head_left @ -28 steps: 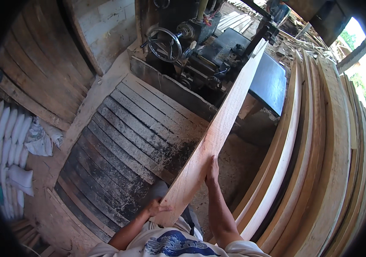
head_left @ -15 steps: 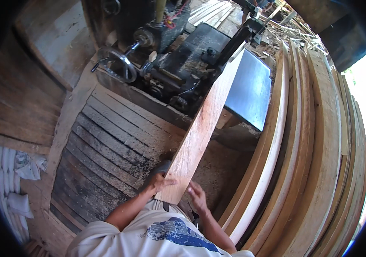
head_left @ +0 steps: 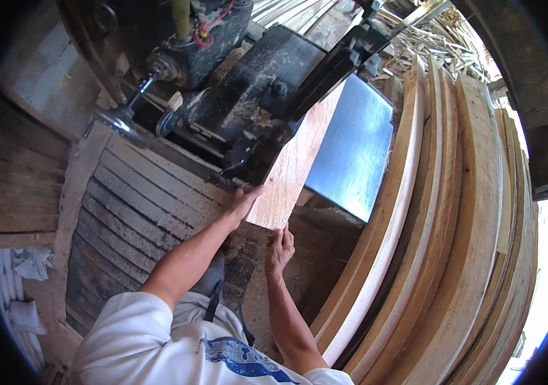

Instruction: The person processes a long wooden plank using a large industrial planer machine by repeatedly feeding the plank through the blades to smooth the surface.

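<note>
A long pale wooden board [head_left: 283,186] runs away from me alongside the black metal fence [head_left: 325,77] of a woodworking machine, over its shiny steel table [head_left: 347,157]. My left hand [head_left: 248,199] grips the board's left edge near the machine's black body, fingers partly hidden. My right hand [head_left: 281,247] holds the board's near end at its right corner, fingers curled. A chrome handwheel [head_left: 120,128] sits at the machine's left.
Long sawn planks [head_left: 472,167] are stacked along my right. A slatted wooden floor [head_left: 133,224] dusted with shavings is below left, with white sacks [head_left: 24,314] beyond. Offcuts [head_left: 447,38] lie behind the machine. A wooden wall panel [head_left: 24,173] stands at the left.
The board has moved forward, deeper alongside the fence. Both hands went forward with it; my right hand shifted to its near end. The machine now appears closer.
</note>
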Tool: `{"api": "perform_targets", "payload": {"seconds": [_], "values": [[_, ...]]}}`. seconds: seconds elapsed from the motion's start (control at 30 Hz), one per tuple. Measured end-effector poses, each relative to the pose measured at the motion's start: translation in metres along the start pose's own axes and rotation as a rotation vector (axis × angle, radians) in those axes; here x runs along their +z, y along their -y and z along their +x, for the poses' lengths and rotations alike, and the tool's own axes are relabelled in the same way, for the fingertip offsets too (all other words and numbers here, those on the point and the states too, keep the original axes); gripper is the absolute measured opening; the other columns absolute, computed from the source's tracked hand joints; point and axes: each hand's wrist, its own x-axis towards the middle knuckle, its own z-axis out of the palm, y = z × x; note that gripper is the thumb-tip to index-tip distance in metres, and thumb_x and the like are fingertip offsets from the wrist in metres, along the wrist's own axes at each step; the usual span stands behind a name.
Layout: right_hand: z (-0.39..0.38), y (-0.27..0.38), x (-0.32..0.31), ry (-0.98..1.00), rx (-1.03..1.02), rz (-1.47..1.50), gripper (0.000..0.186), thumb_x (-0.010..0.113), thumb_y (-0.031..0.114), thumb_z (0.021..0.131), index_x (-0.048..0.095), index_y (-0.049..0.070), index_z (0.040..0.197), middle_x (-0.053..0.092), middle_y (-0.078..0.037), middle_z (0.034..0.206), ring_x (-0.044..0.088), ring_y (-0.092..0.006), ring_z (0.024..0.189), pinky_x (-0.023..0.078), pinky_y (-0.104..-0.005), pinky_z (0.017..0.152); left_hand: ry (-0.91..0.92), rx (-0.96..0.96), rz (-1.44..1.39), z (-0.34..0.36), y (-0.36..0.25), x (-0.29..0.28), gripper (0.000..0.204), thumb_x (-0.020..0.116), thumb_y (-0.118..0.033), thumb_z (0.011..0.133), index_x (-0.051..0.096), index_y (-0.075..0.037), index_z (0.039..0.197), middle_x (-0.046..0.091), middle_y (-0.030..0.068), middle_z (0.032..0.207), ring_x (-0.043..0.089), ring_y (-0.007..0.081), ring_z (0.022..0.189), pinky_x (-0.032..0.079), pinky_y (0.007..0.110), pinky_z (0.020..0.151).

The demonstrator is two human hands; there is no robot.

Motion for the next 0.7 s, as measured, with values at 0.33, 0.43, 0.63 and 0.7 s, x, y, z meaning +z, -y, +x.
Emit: {"api": "perform_targets", "payload": {"seconds": [0.33,0.43,0.63,0.7], "values": [[0.188,0.017,0.027,0.271,0.278,0.459,0.053,0.045,0.02,0.099,0.027,0.01,0.148,0.056,-0.006,0.12,0.055,-0.013,0.052,0.049,-0.0277,0.048,0.014,-0.27,0.326,-0.068,0.098,-0.038,0.037,0.069,-0.046,0.08,0.056,-0.011,0.079,0.055,-0.0021,0.071,0.051,0.0077,0.062,0.042,0.025,0.057],[0.232,0.028,0.018,0.513,0.497,0.615,0.059,0.044,0.02,0.099,0.016,0.017,0.151,0.025,-0.002,0.155,0.066,-0.0238,0.078,0.055,-0.0326,0.058,-0.014,-0.205,0.438,-0.076,0.121,-0.047,0.04,0.073,-0.043,0.076,0.06,-0.005,0.078,0.061,0.0032,0.072,0.055,0.0139,0.064,0.043,0.031,0.06],[0.149,-0.028,-0.013,0.33,0.447,0.819,0.063,0.048,0.018,0.095,0.018,0.015,0.15,0.036,0.0,0.149,0.06,-0.0269,0.106,0.055,-0.0389,0.076,-0.065,-0.015,0.688,-0.084,0.118,-0.096,0.052,0.074,-0.05,0.071,0.065,-0.002,0.088,0.067,0.0126,0.085,0.063,0.0223,0.081,0.049,0.033,0.075],[0.089,-0.061,-0.034,0.311,0.575,0.734,0.064,0.049,0.018,0.094,0.019,0.014,0.15,0.032,-0.001,0.151,0.061,-0.0268,0.103,0.053,-0.0393,0.079,-0.05,-0.099,0.76,-0.095,0.114,-0.121,0.051,0.074,-0.051,0.071,0.065,-0.003,0.087,0.067,0.0136,0.086,0.063,0.0218,0.082,0.049,0.033,0.075]]}}
